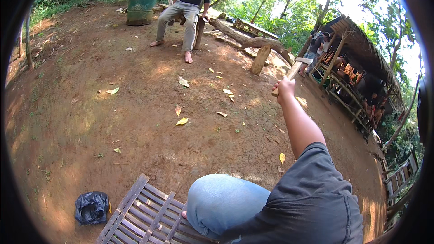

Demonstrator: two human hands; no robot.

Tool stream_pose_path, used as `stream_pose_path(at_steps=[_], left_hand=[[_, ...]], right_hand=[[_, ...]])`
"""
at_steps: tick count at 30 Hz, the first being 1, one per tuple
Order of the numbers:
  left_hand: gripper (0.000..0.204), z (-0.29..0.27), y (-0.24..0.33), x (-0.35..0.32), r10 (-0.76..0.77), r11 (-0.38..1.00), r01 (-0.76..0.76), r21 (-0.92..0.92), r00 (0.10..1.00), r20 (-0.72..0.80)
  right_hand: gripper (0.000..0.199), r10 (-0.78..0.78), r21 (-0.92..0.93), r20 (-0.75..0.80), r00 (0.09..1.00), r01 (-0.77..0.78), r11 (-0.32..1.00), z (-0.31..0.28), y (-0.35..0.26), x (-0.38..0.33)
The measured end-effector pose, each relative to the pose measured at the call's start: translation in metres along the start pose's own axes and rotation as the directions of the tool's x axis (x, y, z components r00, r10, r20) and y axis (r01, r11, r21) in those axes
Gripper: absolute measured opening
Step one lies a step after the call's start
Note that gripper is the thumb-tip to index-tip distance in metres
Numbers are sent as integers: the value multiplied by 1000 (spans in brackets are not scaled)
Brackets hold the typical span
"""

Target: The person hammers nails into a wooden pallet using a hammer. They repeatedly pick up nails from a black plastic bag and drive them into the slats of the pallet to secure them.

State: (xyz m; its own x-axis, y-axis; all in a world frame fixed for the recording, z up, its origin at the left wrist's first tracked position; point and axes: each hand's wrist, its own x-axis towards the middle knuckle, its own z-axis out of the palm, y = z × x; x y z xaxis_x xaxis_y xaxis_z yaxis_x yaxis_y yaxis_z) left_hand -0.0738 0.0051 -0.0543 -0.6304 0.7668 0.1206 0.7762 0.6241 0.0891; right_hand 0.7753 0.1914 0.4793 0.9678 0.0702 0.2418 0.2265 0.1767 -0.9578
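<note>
A wide patch of bare reddish ground (113,122) fills most of the view, scattered with dry leaves (181,121). To the right stands a thatched wooden shelter (361,58) among trees. At the far edge a person (185,4) sits beside a green drum (141,3), bare feet on the dirt, with a fallen log (244,40) lying just beyond. Near the lower edge is a slatted bamboo platform (140,217), on which the wearer's knee in blue jeans (221,203) rests; a crumpled black plastic bag (91,207) lies on the ground just beside it. The right hand (285,89) is raised at the end of an outstretched arm, fingers wrapped tight around the lower end of a wooden-handled tool (294,70), which slants up and to the right above the ground. The left hand is out of sight.
</note>
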Motion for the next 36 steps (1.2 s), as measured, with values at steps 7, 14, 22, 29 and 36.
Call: stream_pose_path(at_steps=[7,14,22,29,36], left_hand=[[75,-15,8,15,-126,987,106,123,979,161],[75,-55,-42,36,91,982,35,-185,774,627],[68,-221,10,-101,241,954,-281,-106,502,830],[72,-276,71,-80,186,898,-440,-33,309,933],[101,-262,78,-46,21,939,-344,-14,16,1000]], right_hand=[[20,-20,66,207,978,7,998,28,41,-64],[24,582,-247,749,315,-683,688,105,33,-320],[15,429,-815,529,-732,-299,496,50,-5,-470],[19,348,-881,292,-891,-109,461,56,-2,-492],[39,504,-855,505,-701,-326,403,83,-24,-433]])
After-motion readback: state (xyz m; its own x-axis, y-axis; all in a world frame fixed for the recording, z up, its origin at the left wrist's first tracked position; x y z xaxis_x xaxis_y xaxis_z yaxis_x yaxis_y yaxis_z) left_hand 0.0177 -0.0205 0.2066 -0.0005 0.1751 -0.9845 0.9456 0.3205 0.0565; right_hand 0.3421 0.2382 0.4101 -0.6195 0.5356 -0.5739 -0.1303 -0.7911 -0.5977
